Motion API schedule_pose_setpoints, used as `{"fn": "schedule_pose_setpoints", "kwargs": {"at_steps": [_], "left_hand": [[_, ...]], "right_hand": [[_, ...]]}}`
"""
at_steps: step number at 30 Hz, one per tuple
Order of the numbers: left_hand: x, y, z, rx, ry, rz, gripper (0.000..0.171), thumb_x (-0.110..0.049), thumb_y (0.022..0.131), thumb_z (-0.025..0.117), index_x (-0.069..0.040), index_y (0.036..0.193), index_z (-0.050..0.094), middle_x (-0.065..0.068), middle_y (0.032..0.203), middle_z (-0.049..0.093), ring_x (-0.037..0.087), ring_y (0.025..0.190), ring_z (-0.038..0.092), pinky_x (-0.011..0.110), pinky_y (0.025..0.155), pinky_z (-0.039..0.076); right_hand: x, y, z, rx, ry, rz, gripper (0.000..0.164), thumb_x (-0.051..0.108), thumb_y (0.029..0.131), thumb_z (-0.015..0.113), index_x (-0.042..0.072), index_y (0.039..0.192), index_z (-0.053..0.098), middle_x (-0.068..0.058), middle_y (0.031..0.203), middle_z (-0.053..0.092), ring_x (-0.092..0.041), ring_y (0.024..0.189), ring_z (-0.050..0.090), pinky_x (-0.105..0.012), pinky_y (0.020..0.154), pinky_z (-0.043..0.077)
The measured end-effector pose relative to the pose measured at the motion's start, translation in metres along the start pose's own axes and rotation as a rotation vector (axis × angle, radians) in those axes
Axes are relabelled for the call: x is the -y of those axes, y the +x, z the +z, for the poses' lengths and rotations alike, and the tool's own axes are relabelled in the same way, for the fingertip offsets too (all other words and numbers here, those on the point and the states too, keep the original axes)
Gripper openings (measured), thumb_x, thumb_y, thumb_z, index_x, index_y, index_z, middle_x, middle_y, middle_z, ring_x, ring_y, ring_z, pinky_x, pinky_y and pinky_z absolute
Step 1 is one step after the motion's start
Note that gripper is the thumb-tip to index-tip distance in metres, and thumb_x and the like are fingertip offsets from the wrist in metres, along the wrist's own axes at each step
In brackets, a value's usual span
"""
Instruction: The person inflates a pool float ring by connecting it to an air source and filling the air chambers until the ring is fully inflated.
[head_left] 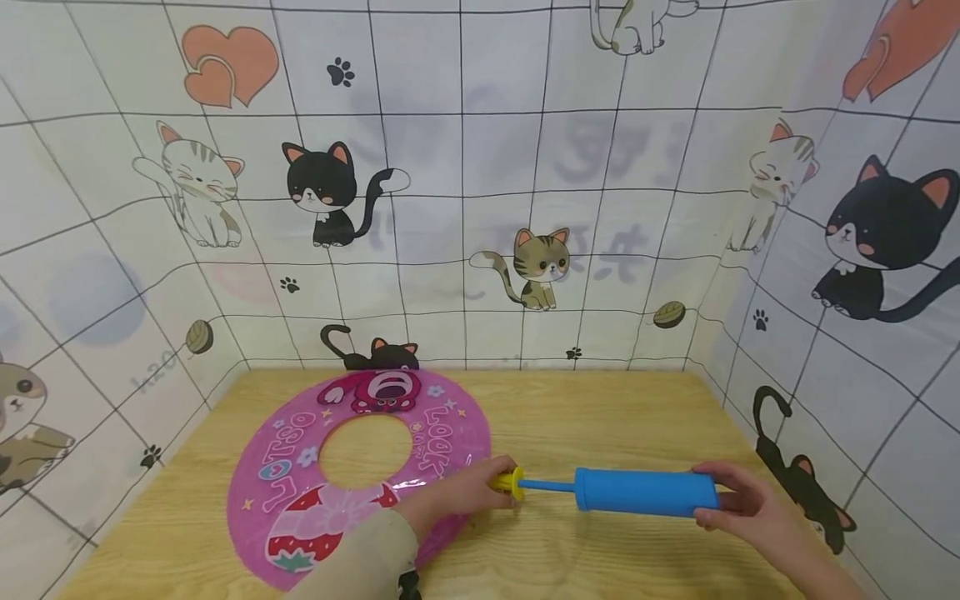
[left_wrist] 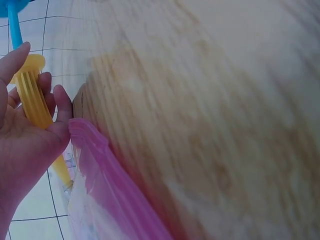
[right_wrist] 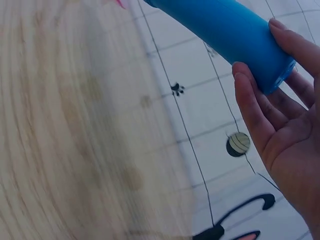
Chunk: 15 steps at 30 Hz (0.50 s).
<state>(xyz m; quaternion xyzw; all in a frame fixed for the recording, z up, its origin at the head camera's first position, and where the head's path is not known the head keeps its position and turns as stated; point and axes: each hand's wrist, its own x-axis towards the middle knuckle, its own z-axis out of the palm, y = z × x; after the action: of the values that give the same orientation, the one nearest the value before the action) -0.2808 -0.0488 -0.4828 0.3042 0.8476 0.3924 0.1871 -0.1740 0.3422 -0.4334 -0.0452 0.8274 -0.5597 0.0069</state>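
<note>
A blue hand air pump [head_left: 645, 492] is held sideways over the table's front part, its thin blue rod drawn out to the left. My left hand [head_left: 480, 486] grips the ribbed yellow handle [left_wrist: 34, 97] at the rod's end; a tapered yellow tip [left_wrist: 61, 171] sticks out below the palm in the left wrist view. With thumb and fingers, my right hand [head_left: 746, 504] holds the far end of the blue barrel [right_wrist: 227, 37]. A pink swim ring [head_left: 251, 467], printed with a bear and strawberries, lies flat on the left, partly under my left forearm.
The wood-grain table [head_left: 600, 408] meets a white grid-patterned cloth wall [head_left: 427, 275] with cartoon cats at the back and both sides. Part of the swim ring's pink edge [left_wrist: 120, 185] is close beside my left hand.
</note>
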Motion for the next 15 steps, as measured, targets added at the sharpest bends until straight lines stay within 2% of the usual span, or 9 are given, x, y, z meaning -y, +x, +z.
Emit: {"fn": "schedule_pose_setpoints", "kwargs": {"at_steps": [2,3,6,9,10,11,13,15], "left_hand": [[0.000,0.000,0.000,-0.003,0.005,0.001,0.028,-0.020,0.089,0.071,-0.019,0.113,0.057,-0.008,0.091,0.055,0.009,0.080,0.050,0.026,0.077,0.044],[0.000,0.000,0.000,-0.004,0.007,-0.001,0.028,-0.021,0.089,0.071,-0.019,0.113,0.057,-0.008,0.091,0.055,0.009,0.080,0.050,0.026,0.076,0.044],[-0.001,-0.001,0.000,0.002,0.004,-0.002,0.027,-0.022,0.090,0.071,-0.020,0.113,0.057,-0.008,0.090,0.056,0.009,0.079,0.050,0.026,0.076,0.044],[-0.002,-0.001,0.000,0.010,0.004,0.000,0.027,-0.022,0.090,0.070,-0.020,0.114,0.057,-0.008,0.090,0.056,0.009,0.080,0.050,0.026,0.076,0.044],[-0.002,-0.001,-0.001,0.012,0.003,0.002,0.027,-0.023,0.090,0.070,-0.020,0.114,0.058,-0.008,0.091,0.056,0.009,0.080,0.050,0.026,0.076,0.044],[-0.002,-0.002,-0.001,0.015,0.002,0.003,0.027,-0.023,0.090,0.070,-0.020,0.114,0.058,-0.008,0.091,0.056,0.009,0.080,0.050,0.026,0.076,0.044],[-0.001,-0.002,-0.001,0.017,0.004,0.005,0.028,-0.023,0.090,0.070,-0.020,0.115,0.058,-0.008,0.091,0.056,0.008,0.080,0.050,0.026,0.076,0.045],[0.000,-0.002,-0.001,0.016,0.008,0.006,0.029,-0.024,0.090,0.070,-0.019,0.116,0.058,-0.008,0.090,0.056,0.009,0.080,0.050,0.026,0.076,0.045]], "right_hand": [[0.001,-0.005,-0.010,-0.005,-0.028,0.027,0.053,0.008,0.088,0.071,-0.004,0.134,0.046,-0.025,0.132,0.050,-0.019,0.093,0.067,-0.042,0.072,0.057],[0.001,-0.007,-0.016,-0.002,-0.032,0.039,0.053,0.009,0.089,0.071,-0.001,0.134,0.047,-0.018,0.133,0.052,-0.016,0.093,0.067,-0.041,0.072,0.057],[0.001,-0.013,-0.030,-0.009,-0.068,0.058,0.055,0.008,0.089,0.070,-0.006,0.135,0.044,-0.027,0.135,0.048,-0.020,0.094,0.067,-0.041,0.072,0.057],[-0.003,-0.018,-0.043,0.008,-0.099,0.069,0.050,0.008,0.090,0.069,-0.005,0.133,0.046,-0.022,0.131,0.051,-0.020,0.093,0.067,-0.041,0.072,0.057],[-0.003,-0.019,-0.047,0.020,-0.119,0.079,0.051,0.009,0.091,0.068,-0.006,0.133,0.045,-0.027,0.130,0.049,-0.021,0.094,0.067,-0.040,0.073,0.057],[-0.004,-0.019,-0.050,0.039,-0.123,0.078,0.049,0.009,0.092,0.067,-0.006,0.133,0.045,-0.021,0.128,0.050,-0.021,0.094,0.067,-0.040,0.073,0.057],[-0.003,-0.018,-0.054,0.066,-0.125,0.089,0.048,0.010,0.092,0.067,-0.005,0.133,0.046,-0.021,0.128,0.050,-0.023,0.095,0.067,-0.041,0.074,0.057],[0.000,-0.015,-0.054,0.084,-0.126,0.102,0.050,0.012,0.092,0.068,-0.005,0.133,0.046,-0.025,0.129,0.049,-0.028,0.098,0.066,-0.042,0.075,0.057]]}}
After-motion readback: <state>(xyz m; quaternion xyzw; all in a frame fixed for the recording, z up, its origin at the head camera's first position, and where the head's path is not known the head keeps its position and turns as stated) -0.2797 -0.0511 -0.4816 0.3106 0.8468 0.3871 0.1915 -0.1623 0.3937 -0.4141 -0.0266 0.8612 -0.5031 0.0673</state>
